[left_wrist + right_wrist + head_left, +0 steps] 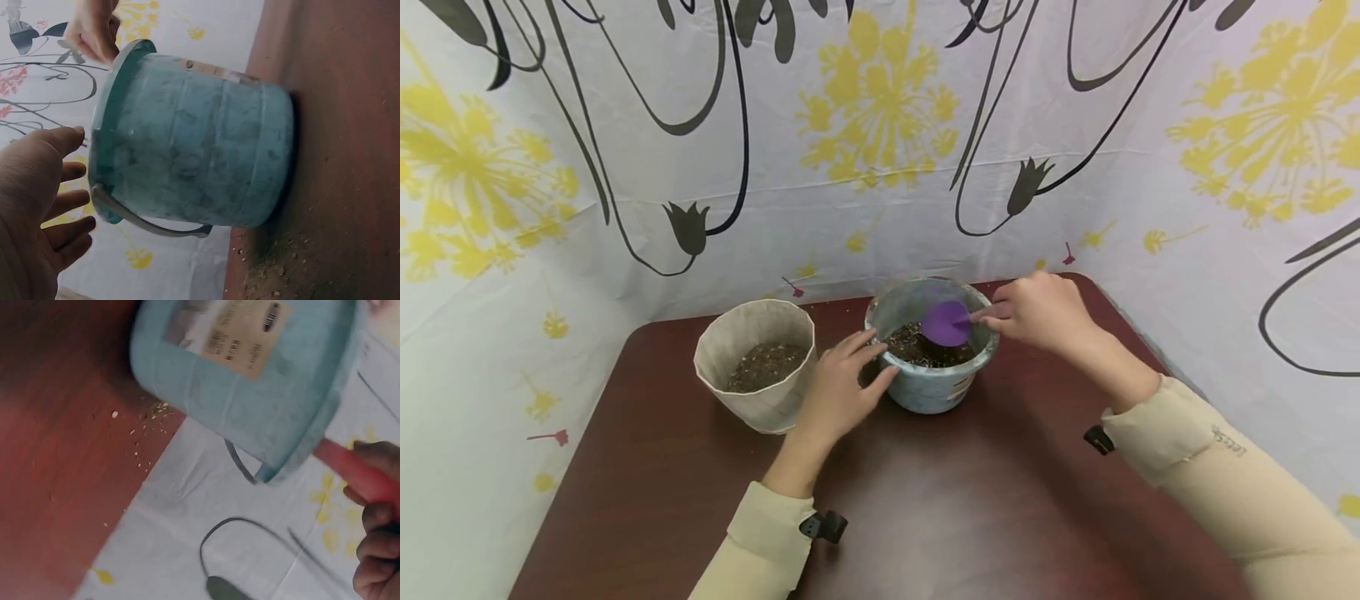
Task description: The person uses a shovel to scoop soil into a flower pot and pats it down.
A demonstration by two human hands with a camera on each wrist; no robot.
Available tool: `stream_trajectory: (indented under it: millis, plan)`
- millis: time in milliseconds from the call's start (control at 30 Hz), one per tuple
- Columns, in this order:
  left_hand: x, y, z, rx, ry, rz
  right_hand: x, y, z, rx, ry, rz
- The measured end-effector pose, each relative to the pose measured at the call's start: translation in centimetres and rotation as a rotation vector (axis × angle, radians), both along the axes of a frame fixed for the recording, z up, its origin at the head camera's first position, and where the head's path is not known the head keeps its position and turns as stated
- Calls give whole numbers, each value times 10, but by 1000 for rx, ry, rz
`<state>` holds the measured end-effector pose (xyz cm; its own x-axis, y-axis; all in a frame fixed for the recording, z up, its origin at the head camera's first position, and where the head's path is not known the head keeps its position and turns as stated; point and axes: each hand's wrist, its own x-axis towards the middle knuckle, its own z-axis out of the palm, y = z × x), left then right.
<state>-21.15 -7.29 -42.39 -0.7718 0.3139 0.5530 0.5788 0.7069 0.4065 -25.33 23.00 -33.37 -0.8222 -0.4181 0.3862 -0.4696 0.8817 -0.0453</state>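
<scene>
My right hand (1039, 312) grips a small scoop by its pinkish-red handle (356, 467). The scoop's purple blade (947, 323) is inside the blue bucket (929, 388), over dark soil (917, 343) flecked with light bits. At the bucket's left rim is my left hand (842, 390), its fingers spread and slightly bent, holding nothing. The left wrist view shows the bucket's grey handle (150, 226) hanging down its side. A paper label (234, 337) with a barcode is on the bucket in the right wrist view.
A whitish pot (775, 407) with soil (766, 367) in it stands left of the bucket, close to my left forearm. Loose crumbs (275, 272) lie on the dark red table (647, 467) by the bucket. Patterned cloth (820, 233) hangs around the table.
</scene>
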Motion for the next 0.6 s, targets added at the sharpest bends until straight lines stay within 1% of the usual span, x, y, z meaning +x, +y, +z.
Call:
stream_trajectory:
  millis: [67, 233, 300, 367, 467, 600]
  plan:
    - [0, 2, -2, 5, -24, 3, -2, -10, 0, 95, 33, 39]
    - [0, 3, -2, 22, -43, 0, -6, -40, 4, 352, 184, 154]
    - [0, 3, -2, 24, -47, -4, -7, -51, 7, 435, 242, 207]
    - [0, 3, -2, 27, -48, -7, -9, -60, 9, 499, 276, 249]
    - [0, 4, -3, 38, -38, 2, -13, -69, 13, 573, 273, 280]
    - [0, 7, -5, 50, 5, 27, -20, -75, 20, 673, 151, 264]
